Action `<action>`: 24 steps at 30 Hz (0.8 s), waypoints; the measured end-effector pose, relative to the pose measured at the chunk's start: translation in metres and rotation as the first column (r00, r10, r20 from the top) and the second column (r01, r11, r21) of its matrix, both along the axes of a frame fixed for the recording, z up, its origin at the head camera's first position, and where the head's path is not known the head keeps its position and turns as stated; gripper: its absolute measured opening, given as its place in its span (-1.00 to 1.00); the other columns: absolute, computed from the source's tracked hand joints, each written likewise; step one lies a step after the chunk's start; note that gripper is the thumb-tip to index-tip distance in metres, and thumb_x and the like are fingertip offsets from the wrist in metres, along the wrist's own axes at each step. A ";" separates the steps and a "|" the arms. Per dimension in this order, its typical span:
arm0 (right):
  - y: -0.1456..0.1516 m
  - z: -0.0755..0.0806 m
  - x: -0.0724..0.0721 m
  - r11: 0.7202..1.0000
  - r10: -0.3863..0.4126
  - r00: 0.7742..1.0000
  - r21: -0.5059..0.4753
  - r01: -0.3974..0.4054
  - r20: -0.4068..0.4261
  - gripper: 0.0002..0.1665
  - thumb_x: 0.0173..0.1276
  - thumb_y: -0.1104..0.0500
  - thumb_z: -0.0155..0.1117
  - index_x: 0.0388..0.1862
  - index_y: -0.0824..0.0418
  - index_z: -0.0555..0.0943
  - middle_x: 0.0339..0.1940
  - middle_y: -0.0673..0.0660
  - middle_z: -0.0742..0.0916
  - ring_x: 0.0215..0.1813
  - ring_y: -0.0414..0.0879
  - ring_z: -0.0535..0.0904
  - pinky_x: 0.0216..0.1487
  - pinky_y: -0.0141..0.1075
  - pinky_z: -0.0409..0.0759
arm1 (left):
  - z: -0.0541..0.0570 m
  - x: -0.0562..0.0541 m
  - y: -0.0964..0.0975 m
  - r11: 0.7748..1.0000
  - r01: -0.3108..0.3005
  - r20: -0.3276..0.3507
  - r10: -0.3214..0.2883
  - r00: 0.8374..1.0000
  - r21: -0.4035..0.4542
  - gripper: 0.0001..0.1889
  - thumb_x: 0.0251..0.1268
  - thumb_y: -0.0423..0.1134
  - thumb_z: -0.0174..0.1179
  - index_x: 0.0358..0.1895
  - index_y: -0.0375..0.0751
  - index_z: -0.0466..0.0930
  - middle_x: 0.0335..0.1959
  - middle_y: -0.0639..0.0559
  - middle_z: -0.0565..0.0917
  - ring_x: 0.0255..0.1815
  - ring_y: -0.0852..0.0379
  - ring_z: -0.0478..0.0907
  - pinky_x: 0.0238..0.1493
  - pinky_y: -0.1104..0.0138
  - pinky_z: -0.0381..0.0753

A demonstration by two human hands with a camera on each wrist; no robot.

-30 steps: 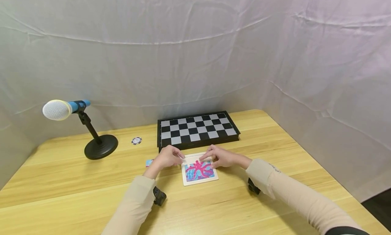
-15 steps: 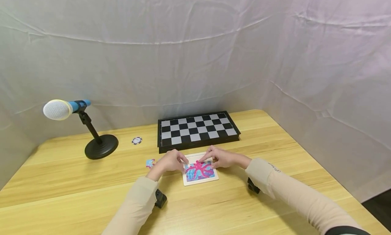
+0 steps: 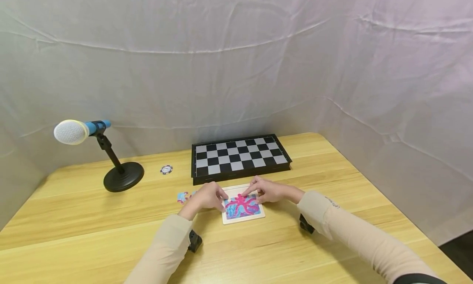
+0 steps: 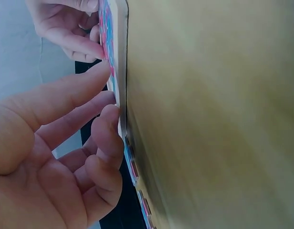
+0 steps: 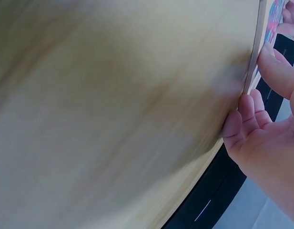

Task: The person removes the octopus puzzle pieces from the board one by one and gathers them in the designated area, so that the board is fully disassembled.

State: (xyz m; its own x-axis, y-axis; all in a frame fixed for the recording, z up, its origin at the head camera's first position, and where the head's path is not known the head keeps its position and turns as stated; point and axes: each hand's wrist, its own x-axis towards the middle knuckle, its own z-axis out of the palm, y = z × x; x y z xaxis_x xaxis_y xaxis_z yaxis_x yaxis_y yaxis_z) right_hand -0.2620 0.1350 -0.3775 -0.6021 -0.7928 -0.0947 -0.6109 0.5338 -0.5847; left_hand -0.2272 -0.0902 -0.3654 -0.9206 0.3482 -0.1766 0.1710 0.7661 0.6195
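A jigsaw puzzle of a pink octopus (image 3: pixel 242 206) lies in a white tray (image 3: pixel 244 220), its top strip bare. My left hand (image 3: pixel 208 195) is at the tray's left side. In the left wrist view its thumb and index fingertips, set apart, touch the puzzle near the tray's edge, while the other fingers curl loosely. From the right, my right hand (image 3: pixel 272 191) reaches over, its index fingertip by the octopus's head and its thumb on the puzzle's right side. Loose puzzle pieces (image 3: pixel 182 198) lie left of the tray, partly hidden by my left hand.
Behind the tray lies a black folding chessboard (image 3: pixel 240 156). A poker chip (image 3: pixel 166 169) rests further left, near a blue microphone (image 3: pixel 79 130) on a round black stand (image 3: pixel 123 177). Grey cloth (image 3: pixel 236 70) hangs along the table's back and right side.
My left hand has moved right and slightly down onto the puzzle's left side, uncovering more of the loose pieces. My right hand stays in place.
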 end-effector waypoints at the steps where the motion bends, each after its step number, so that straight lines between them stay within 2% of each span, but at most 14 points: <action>1: 0.000 0.000 0.000 1.000 0.003 1.000 0.000 -0.003 0.001 -0.59 0.14 0.35 0.24 0.02 0.20 0.57 -0.20 0.09 0.42 -0.25 -0.08 0.26 -0.26 -0.34 0.36 | 0.000 0.001 0.000 1.000 0.001 -0.004 -0.001 1.000 -0.001 -0.73 -0.24 -0.44 0.41 -0.32 -0.28 0.68 -0.56 0.07 0.53 -0.51 0.15 0.33 -0.47 0.39 0.34; 8: 0.000 0.000 -0.001 1.000 0.023 1.000 0.008 -0.023 -0.008 -0.59 0.15 0.34 0.23 0.03 0.22 0.56 -0.23 0.09 0.42 -0.22 -0.06 0.26 -0.25 -0.34 0.35 | 0.001 0.002 0.003 0.999 0.029 -0.043 -0.030 0.999 -0.030 -0.76 -0.29 -0.45 0.42 -0.40 -0.30 0.64 -0.58 0.06 0.48 -0.53 0.15 0.34 -0.48 0.38 0.36; 15: -0.003 -0.001 0.000 0.998 -0.064 0.996 0.020 0.063 0.063 -0.51 0.03 0.17 0.38 0.02 0.15 0.57 -0.18 0.05 0.36 -0.22 -0.08 0.25 -0.25 -0.34 0.30 | -0.001 0.000 0.004 0.999 0.023 -0.047 -0.026 0.999 -0.046 -0.77 -0.30 -0.45 0.43 -0.47 -0.28 0.61 -0.59 0.05 0.46 -0.53 0.15 0.33 -0.51 0.38 0.36; 24: -0.005 -0.004 0.003 0.994 -0.113 0.993 -0.001 0.113 0.017 -0.51 -0.06 0.09 0.45 -0.07 0.14 0.62 -0.20 0.06 0.38 -0.23 -0.07 0.26 -0.28 -0.32 0.31 | -0.002 -0.002 0.005 0.999 0.019 -0.035 -0.021 0.999 -0.046 -0.78 -0.29 -0.45 0.42 -0.48 -0.26 0.59 -0.57 0.03 0.46 -0.52 0.13 0.33 -0.50 0.37 0.35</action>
